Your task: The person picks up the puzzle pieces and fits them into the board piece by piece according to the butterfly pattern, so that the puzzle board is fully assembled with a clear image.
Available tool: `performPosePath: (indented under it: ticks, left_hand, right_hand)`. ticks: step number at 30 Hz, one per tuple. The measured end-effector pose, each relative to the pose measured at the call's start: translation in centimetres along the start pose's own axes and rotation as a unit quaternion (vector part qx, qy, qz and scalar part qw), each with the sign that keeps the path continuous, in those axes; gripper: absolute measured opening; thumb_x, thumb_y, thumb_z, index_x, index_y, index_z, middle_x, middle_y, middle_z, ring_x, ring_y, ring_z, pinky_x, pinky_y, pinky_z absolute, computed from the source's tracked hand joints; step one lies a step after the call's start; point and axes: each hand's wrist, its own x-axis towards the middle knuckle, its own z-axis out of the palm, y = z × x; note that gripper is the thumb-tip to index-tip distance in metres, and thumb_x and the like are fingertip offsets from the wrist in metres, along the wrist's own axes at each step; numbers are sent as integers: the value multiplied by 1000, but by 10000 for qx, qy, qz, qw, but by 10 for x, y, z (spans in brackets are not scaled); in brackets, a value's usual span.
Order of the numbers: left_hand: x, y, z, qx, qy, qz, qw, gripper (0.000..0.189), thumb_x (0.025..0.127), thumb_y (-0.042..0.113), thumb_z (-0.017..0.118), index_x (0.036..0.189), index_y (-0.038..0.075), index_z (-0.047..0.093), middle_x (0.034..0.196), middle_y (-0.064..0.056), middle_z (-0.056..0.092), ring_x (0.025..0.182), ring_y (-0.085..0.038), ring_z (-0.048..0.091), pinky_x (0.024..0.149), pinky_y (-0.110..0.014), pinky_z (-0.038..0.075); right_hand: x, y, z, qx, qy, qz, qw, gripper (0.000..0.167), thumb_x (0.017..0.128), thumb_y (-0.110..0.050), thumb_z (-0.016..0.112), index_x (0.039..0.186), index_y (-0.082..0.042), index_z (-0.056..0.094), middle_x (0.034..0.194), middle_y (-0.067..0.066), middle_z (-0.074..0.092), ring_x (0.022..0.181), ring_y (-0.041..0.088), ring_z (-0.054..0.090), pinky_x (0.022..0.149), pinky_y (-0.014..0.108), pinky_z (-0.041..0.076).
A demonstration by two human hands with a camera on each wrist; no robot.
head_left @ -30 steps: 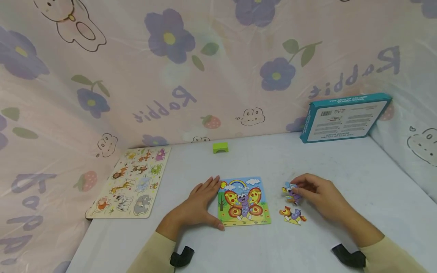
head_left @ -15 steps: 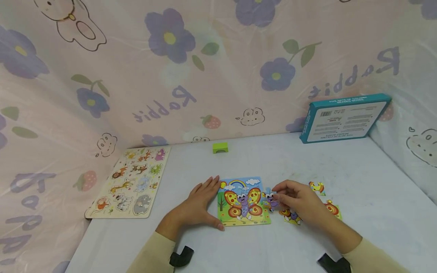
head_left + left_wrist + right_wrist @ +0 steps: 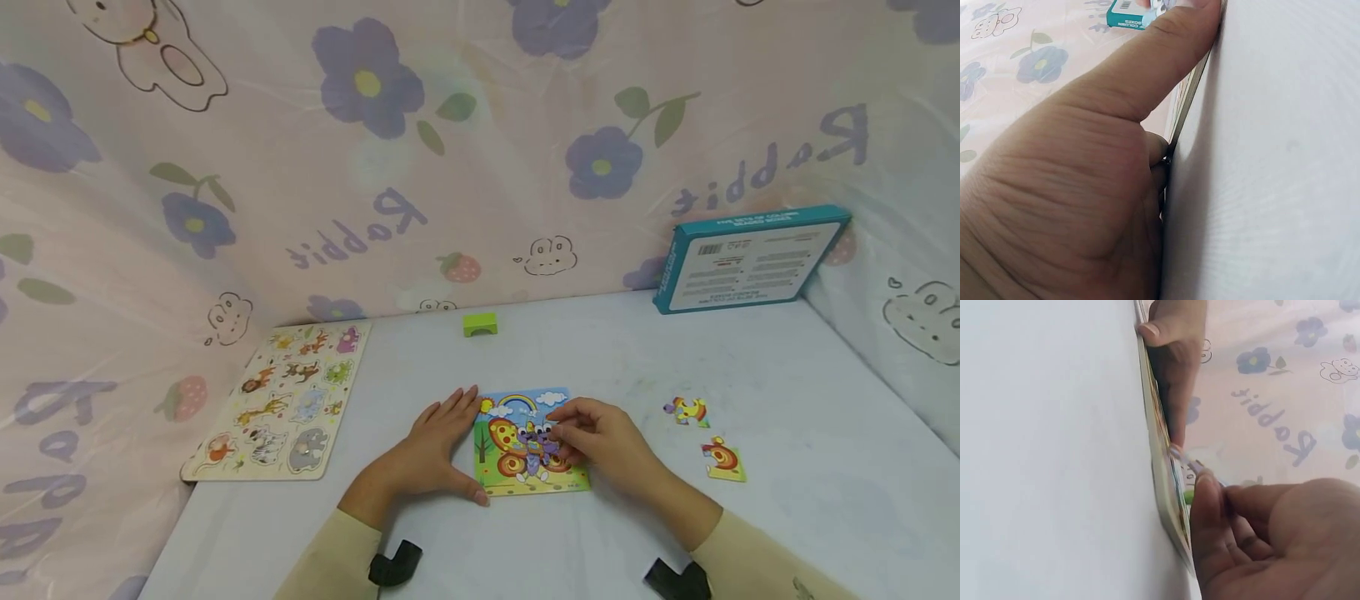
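A square butterfly picture puzzle board (image 3: 492,482) lies flat on the white table. My left hand (image 3: 420,460) rests along its left edge, fingers spread straight at the far corner and thumb at the near corner. Between thumb and fingertips, my right hand (image 3: 618,446) pinches a small purple-and-blue puzzle piece (image 3: 549,442) over the right half of the board. From the right wrist view, this piece (image 3: 1195,466) tilts on edge close over the board's surface (image 3: 1161,487). The fingers cover much of it.
Two loose puzzle pieces, one upper (image 3: 690,411) and one lower (image 3: 724,460), lie to the right. An animal peg board (image 3: 288,467) stands at the left, a green arch block (image 3: 480,325) at the back, and a teal box (image 3: 753,262) leans at the back right.
My right hand has carried the pinched piece leftward from beside the board to over it. Two loose pieces have come into sight; another is now covered by that hand. My left hand stays put.
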Motion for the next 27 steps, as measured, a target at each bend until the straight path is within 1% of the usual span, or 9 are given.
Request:
performPosePath:
  ticks: [5,11,14,17,20,22,24,26,27]
  left_hand:
    - [-1,-1,-1,-71,30,80,9999,141,71,69,96,174,7,22,182,-4,9,166,-26,0,130,-54,1]
    - [0,-1,-1,-24,-19,43,10000,141,71,70,95,175,10,20,182,-1,7,166,-22,-1,130,-50,0]
    - [0,0,-1,-52,-3,41,10000,141,71,69,95,175,11,21,182,-1,7,166,-22,-1,130,-51,0]
    - [0,-1,0,-54,16,36,10000,140,71,69,95,175,11,22,182,-1,8,166,-23,-1,130,-51,0]
    - [0,-2,1,-5,30,37,10000,141,70,70,95,175,12,22,182,0,8,166,-22,-1,130,-51,1]
    - [1,-3,1,35,25,38,10000,141,70,71,94,175,13,21,182,1,8,166,-21,-1,130,-51,1]
    - [1,-4,1,54,23,41,10000,141,70,72,94,175,13,21,182,1,8,166,-20,-1,130,-50,1]
    - [1,-4,1,51,17,41,10000,141,70,72,94,175,12,21,182,1,8,166,-20,-1,130,-50,1]
    - [1,-4,1,46,18,44,10000,141,70,72,94,175,12,21,182,1,8,166,-20,-1,130,-50,1]
  right_hand:
    - [10,0,17,-193,181,248,9993,15,105,-6,71,118,2,74,88,8,74,73,23,70,63,28,61]
    - [15,0,25,-402,298,457,9977,16,105,-6,71,119,0,74,86,6,73,71,21,69,58,28,60]
    - [14,-3,25,-995,449,282,9936,15,105,-8,73,118,-3,76,88,2,73,72,18,68,62,29,59]
    - [11,-7,23,-1814,548,-105,9818,14,103,-10,75,116,-6,78,95,-2,73,78,15,66,71,31,59]
    - [8,-10,20,-2736,206,-775,9585,16,102,-10,77,118,-6,79,111,2,75,97,21,68,88,40,60]
    - [5,-12,19,-3426,-226,-1289,9303,24,101,-11,78,125,-5,78,128,9,73,118,30,67,102,50,57]
    - [2,-14,19,-4013,-722,-1688,8973,36,102,-15,78,135,-3,74,146,13,66,137,38,58,109,59,51]
    - [-1,-16,20,-4402,-1168,-1773,8724,47,104,-21,75,147,-3,68,160,14,55,151,42,44,113,65,45]
    - [-3,-17,20,-4537,-1319,-1699,8648,50,105,-24,73,151,-4,65,164,13,51,154,42,39,113,67,44]
